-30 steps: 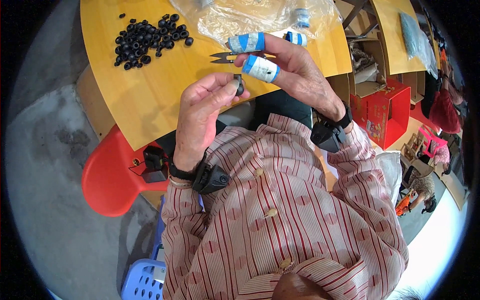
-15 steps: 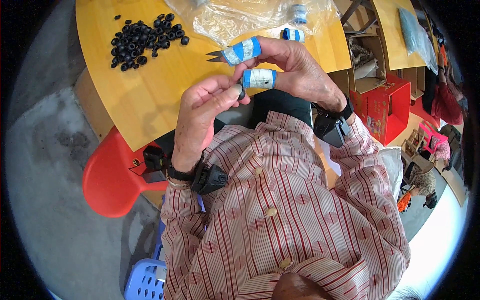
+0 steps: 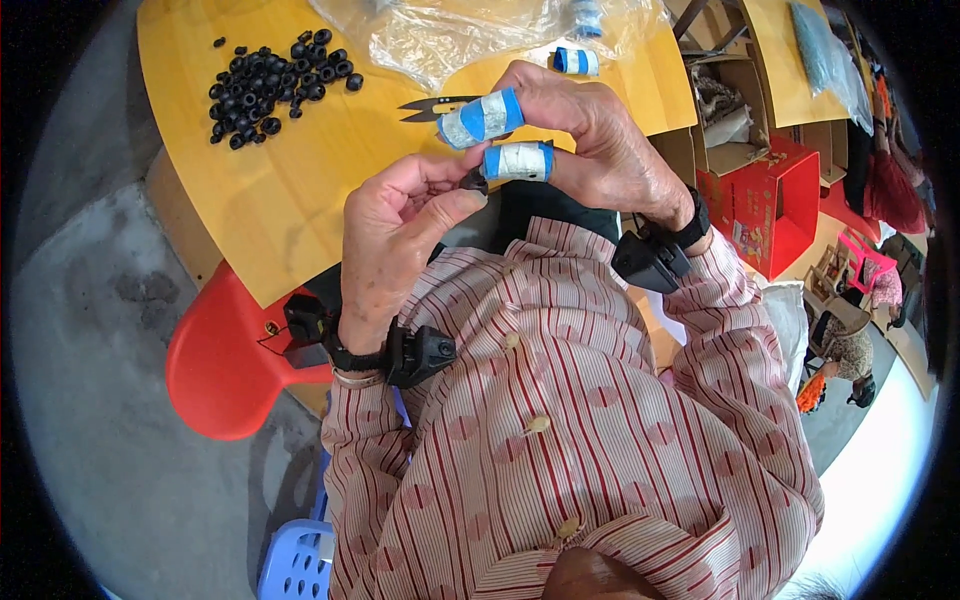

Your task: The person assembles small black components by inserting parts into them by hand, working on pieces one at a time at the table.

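Observation:
A small dark rounded piece (image 3: 474,180) sits at the fingertips of my left hand (image 3: 405,210), whose thumb and forefinger are closed around it. Blue-and-white wraps cover the thumb and forefinger of my right hand (image 3: 590,130). Its thumb tip meets the dark piece, and the forefinger bends above; whether anything else is pinched there is hidden. Just behind that forefinger, small black thread snips (image 3: 435,105) lie on the yellow table (image 3: 290,210), blades pointing left. A heap of black rounded pieces (image 3: 260,95) rests at the table's far left.
Clear plastic sheeting (image 3: 430,40) and a loose blue-and-white wrap (image 3: 576,61) lie at the table's far side. A red chair (image 3: 225,350) stands at left, a blue plastic seat (image 3: 295,560) below. To the right are a red box (image 3: 765,215) and an open carton (image 3: 735,115). People sit farther right.
My left thumb has shifted off the front of the dark piece, and my left hand has moved slightly left. My right forefinger has lowered, showing more of the snips behind it.

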`<state>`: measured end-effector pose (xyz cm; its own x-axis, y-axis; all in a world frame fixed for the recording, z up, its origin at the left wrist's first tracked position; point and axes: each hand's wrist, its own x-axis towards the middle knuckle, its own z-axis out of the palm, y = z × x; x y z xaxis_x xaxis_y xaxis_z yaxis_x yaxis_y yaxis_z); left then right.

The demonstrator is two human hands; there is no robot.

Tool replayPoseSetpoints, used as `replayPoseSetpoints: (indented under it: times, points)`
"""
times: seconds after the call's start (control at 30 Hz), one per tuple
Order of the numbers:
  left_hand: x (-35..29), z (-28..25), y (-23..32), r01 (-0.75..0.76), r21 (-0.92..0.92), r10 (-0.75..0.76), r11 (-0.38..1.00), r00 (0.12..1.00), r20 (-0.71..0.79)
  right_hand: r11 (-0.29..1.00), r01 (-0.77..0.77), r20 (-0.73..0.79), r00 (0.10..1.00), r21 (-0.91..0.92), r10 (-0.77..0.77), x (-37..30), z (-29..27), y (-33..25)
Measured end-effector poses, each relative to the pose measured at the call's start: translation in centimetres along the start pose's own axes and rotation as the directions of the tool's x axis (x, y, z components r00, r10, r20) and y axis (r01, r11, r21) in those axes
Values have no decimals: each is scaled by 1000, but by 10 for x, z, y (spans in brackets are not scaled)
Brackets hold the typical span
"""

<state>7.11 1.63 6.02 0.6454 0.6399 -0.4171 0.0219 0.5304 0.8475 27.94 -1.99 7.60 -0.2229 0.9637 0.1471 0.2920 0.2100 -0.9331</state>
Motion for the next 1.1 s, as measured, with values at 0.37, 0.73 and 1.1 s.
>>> replayPoseSetpoints:
  times: [0.37, 0.73, 1.1]
  points:
    - [2, -5, -8, -20, -273, 34, 962, 998, 48, 995, 97, 10, 995, -29, -97, 0, -3, 2]
    - [1, -1, -1, -32, -143, 38, 989, 998, 42, 978, 158, 4, 987, -136, -159, 1, 1, -2]
    - [2, -1, -2, -83, -6, 83, 997, 996, 30, 971, 138, 15, 990, -193, -138, 0, 4, 1]
